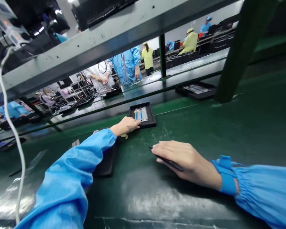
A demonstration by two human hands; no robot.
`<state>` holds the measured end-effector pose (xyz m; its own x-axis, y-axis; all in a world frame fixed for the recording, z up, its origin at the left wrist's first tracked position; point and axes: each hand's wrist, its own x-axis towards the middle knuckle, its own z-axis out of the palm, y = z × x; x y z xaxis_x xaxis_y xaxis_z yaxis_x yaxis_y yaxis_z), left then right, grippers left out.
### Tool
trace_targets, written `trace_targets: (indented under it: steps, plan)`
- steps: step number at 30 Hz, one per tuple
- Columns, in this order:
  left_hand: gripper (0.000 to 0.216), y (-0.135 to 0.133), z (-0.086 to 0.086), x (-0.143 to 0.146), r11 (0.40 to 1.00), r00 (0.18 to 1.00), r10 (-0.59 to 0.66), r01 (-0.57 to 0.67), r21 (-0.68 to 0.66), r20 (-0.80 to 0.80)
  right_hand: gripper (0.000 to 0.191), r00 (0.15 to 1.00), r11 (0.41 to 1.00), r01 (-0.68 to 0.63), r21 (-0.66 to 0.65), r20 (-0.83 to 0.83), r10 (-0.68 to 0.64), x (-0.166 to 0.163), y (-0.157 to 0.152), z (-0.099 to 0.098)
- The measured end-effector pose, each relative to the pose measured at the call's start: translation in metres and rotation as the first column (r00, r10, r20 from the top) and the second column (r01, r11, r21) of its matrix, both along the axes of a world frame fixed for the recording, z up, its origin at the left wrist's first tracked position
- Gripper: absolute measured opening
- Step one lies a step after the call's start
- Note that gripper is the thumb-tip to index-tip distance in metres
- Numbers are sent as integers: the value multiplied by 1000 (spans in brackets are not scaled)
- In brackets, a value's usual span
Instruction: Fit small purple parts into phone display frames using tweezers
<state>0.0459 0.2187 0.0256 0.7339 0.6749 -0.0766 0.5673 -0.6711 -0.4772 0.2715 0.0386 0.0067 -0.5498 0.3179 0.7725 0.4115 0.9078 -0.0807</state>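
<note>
My left hand (125,125) reaches forward across the green belt (228,127) and its fingers close on the near left edge of a black tray (151,119) that holds a flat grey part with blue and yellow tabs (141,114). My right hand (183,159) rests palm down on the belt with a thin black stylus-like tool (168,161) held under its fingers. Both arms wear blue sleeves. Another black tray (106,163) lies under my left forearm, mostly hidden.
A second black tray with a part (196,90) sits farther right on the belt beside a green post (238,54). A white cable (10,124) hangs at left. A grey shelf (109,38) runs overhead. Other workers in blue, white and yellow coats stand beyond.
</note>
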Motion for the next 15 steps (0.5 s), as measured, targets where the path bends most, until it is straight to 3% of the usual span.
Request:
trace_targets:
  steps: [4,10,13,15]
  plan:
    - [34,43,3,-13,991,992,128,-128,32,-7,15,997,1000,-12,1,71,12,-2,-1,-7]
    - [36,69,6,-29,976,976,217,-216,9,-35,22,976,997,-71,24,207,65,-6,-4,-18]
    - [35,78,13,-8,979,978,205,-205,10,-36,20,948,989,-125,84,304,94,-16,-12,-30]
    - [34,83,19,28,991,991,135,-135,16,-16,19,929,978,-162,133,354,106,-25,-20,-40]
